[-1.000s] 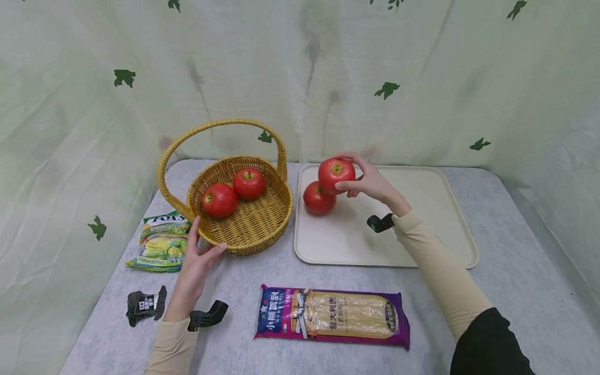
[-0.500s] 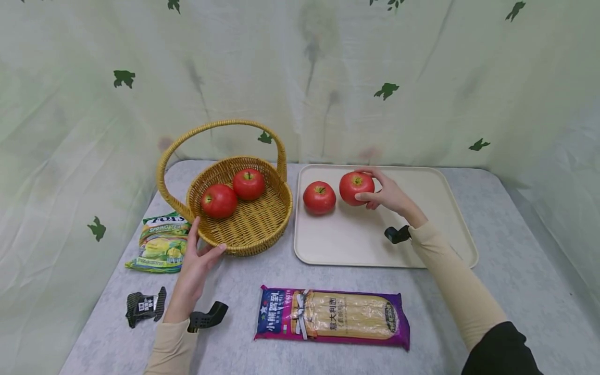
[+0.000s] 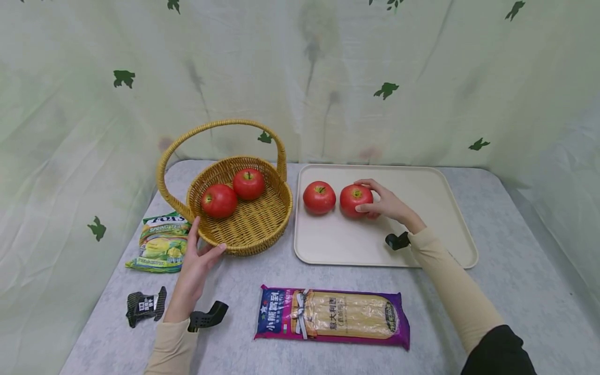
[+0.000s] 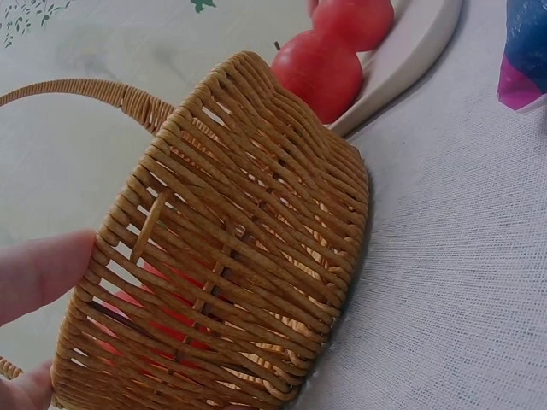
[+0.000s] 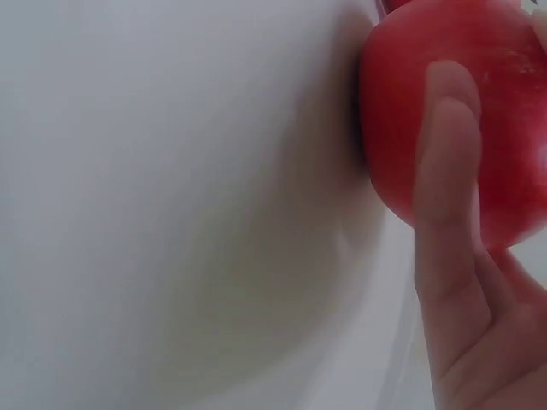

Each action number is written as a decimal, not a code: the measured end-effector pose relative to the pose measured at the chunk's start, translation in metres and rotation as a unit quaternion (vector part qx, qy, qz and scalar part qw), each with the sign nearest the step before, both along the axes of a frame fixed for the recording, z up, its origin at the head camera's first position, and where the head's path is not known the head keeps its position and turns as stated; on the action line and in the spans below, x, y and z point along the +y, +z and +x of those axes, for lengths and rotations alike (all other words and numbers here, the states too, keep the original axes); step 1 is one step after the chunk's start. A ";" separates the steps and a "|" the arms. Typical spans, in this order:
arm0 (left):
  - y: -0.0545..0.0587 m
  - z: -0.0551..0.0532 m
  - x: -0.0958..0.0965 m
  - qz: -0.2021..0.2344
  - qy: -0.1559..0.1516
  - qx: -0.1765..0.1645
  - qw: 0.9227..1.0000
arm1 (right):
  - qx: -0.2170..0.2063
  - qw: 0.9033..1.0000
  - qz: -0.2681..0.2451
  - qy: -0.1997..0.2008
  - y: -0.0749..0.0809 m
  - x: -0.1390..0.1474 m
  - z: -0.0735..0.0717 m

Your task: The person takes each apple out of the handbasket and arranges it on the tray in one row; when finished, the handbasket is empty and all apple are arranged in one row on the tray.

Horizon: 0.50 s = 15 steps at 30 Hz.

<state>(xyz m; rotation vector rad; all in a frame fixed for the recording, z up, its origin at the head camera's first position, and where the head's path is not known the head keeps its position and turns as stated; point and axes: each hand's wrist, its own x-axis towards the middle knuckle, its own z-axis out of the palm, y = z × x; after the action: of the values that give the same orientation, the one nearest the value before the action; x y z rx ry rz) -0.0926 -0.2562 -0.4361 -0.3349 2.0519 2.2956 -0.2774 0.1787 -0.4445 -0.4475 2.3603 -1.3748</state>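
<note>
My right hand point(image 3: 385, 204) grips a red apple point(image 3: 354, 200) that sits on the cream tray point(image 3: 422, 250), thumb and fingers on opposite sides. Close to its left on the same tray is another red apple point(image 3: 319, 197). The wicker basket point(image 3: 255, 234) stands left of the tray and has two red apples in it, one nearer the handle's left foot point(image 3: 219, 201) and one behind it point(image 3: 249, 183). Spread and fairly straight, the thumb and a finger of my left hand point(image 3: 194, 268) touch the basket's near left edge. Through the weave, red shows in the left wrist view.
A purple-edged pasta packet point(image 3: 333, 317) lies in front of the tray. Left of the basket is a green and yellow FOX'S candy bag point(image 3: 164, 242), with a small black wrapped packet point(image 3: 146, 306) nearer me. The basket handle point(image 3: 225, 123) arches high. A pale cloth point(image 3: 422, 78) hangs behind the table.
My right hand carried its apple rightward, away from the other tray apple, then lowered it onto the tray. My left hand and the basket stayed in place.
</note>
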 end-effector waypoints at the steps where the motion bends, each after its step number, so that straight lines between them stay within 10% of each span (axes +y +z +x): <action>1: 0.000 0.000 0.000 -0.001 0.000 0.000 1.000 | -0.004 1.000 -0.005 0.003 0.000 0.000 0.000; 15: 0.000 -0.001 0.001 -0.006 0.007 -0.005 1.000 | 0.008 0.997 -0.064 0.039 0.026 -0.006 0.004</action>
<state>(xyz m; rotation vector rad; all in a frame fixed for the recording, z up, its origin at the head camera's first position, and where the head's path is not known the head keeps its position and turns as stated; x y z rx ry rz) -0.0932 -0.2557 -0.4366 -0.3618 2.0660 2.2851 -0.2732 0.1725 -0.4182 -0.5807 2.2499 -1.4977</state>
